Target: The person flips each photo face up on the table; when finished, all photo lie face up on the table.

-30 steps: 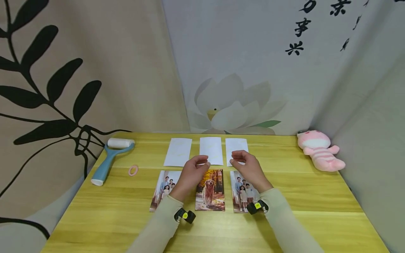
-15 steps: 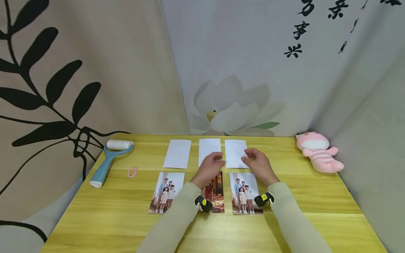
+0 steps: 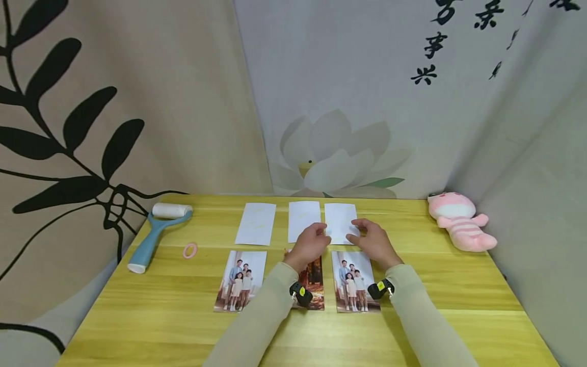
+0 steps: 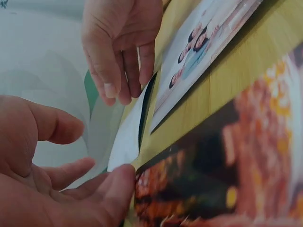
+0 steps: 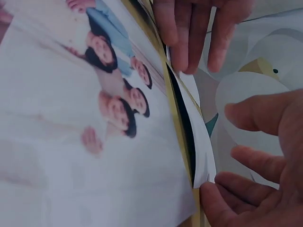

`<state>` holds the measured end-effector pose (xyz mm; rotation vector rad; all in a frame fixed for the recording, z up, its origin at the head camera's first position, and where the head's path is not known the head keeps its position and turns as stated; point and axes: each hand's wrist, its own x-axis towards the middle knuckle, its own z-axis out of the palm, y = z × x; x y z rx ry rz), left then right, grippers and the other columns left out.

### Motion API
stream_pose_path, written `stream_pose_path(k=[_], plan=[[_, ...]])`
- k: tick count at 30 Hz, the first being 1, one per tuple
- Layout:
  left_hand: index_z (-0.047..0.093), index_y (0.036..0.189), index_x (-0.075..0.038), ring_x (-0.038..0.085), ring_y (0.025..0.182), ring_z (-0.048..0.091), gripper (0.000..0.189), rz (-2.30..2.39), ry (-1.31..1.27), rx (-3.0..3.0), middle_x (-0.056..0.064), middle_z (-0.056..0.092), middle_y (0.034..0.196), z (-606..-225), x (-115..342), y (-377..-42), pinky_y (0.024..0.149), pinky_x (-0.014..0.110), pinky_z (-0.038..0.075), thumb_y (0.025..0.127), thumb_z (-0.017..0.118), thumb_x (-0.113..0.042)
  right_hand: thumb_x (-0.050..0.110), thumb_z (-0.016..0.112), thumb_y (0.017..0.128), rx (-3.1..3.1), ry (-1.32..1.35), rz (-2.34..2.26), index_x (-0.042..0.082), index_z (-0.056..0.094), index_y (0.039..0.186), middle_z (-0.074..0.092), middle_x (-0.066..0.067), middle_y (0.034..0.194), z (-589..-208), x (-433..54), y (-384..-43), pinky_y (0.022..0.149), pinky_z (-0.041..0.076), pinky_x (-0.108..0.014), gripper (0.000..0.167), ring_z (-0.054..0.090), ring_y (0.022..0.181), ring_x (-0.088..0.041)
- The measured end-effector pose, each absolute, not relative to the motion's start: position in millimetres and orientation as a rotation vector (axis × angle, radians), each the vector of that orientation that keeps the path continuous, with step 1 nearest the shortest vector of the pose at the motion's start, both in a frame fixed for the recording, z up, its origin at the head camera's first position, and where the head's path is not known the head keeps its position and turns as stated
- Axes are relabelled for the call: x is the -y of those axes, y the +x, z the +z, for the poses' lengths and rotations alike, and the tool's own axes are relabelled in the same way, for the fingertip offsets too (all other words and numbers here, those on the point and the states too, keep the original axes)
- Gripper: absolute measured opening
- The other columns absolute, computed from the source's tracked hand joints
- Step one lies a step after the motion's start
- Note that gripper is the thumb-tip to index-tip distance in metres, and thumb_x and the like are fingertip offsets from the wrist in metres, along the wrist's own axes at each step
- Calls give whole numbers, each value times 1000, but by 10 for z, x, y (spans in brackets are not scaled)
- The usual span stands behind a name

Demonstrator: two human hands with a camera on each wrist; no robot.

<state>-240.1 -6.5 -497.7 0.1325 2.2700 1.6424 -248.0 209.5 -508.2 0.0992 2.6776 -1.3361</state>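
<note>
L hand (image 3: pixel 310 246) at 8 o'clock, R hand (image 3: pixel 376 244) at 4, abt rt-most white card (image 3: pixel 340 222); both w/ fingers parted, relaxed. Family photo (image 3: pixel 353 280) at 6.

We look along a white card (image 4: pixel 127 142) between two hands.
The left hand (image 4: pixel 42 198), fingers spread, is at the card's near end; the right hand (image 4: pixel 120 38) points its fingers down by the far end. Beside the card we see a photo of people (image 4: pixel 199 52) and a blurred, orange-toned photo (image 4: pixel 208 156) on the wooden table (image 4: pixel 203 98).
</note>
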Motion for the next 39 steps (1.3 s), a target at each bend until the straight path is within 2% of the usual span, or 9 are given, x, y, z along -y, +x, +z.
stream_pose_path(k=[5, 10, 15, 20, 28, 33, 35, 39], plan=[[52, 153, -7, 34, 143, 53, 50, 1586, 113, -2342, 16, 53, 157, -4956, 44, -2407, 111, 53, 50, 106, 57, -23, 31, 72, 100, -2671, 105, -1330, 8, 55, 151, 49, -21, 161, -5090, -2096, -2470, 124, 33, -62, 58, 44, 150, -42], [50, 155, -7, 34, 136, 56, 52, 1577, 128, -2321, 19, 52, 157, -4968, -22, -2426, 103, 49, 53, 104, 56, -19, 31, 74, 99, -2662, 109, -1335, 8, 55, 151, 49, -20, 161, -5101, -2081, -2471, 125, 34, -61, 59, 44, 150, -41], [48, 155, -4, 37, 138, 57, 53, 1655, 93, -2242, 21, 55, 153, -4944, -61, -2435, 105, 51, 54, 104, 55, -17, 28, 77, 97, -2695, 60, -1303, 6, 55, 150, 50, -21, 159, -5097, -2059, -2478, 120, 40, -61, 62, 49, 146, -43], [48, 153, -3, 35, 130, 60, 53, 1729, 78, -2183, 23, 56, 150, -4945, -71, -2451, 95, 45, 53, 103, 56, -16, 20, 80, 94, -2745, 20, -1206, 5, 53, 151, 50, -23, 159, -5087, -2046, -2465, 117, 44, -61, 65, 52, 142, -46], [51, 152, -4, 35, 133, 60, 49, 1705, 59, -2240, 20, 58, 148, -4953, -90, -2444, 101, 48, 55, 105, 57, -17, 20, 78, 97, -2798, -66, -1122, 4, 59, 148, 45, -22, 163, -5122, -2077, -2466, 117, 44, -60, 57, 49, 145, -47], [56, 149, -7, 34, 135, 58, 46, 1659, 28, -2372, 16, 61, 147, -4926, -91, -2429, 104, 48, 55, 105, 60, -20, 23, 77, 98, -2825, -144, -1093, 4, 61, 147, 46, -22, 163, -5126, -2103, -2455, 115, 47, -59, 55, 53, 142, -47], [55, 150, -7, 33, 132, 60, 48, 1666, -13, -2381, 16, 62, 145, -4933, -101, -2437, 101, 47, 56, 105, 62, -20, 23, 77, 98, -2830, -158, -1092, 4, 61, 147, 47, -23, 162, -5122, -2106, -2454, 114, 48, -60, 54, 54, 140, -48], [46, 155, -3, 29, 113, 69, 55, 1806, -115, -2222, 18, 62, 139, -4980, -142, -2478, 90, 41, 61, 104, 64, -15, 24, 77, 98, -2828, -154, -1095, 4, 61, 146, 46, -23, 162, -5117, -2106, -2449, 113, 49, -59, 55, 55, 139, -48]])
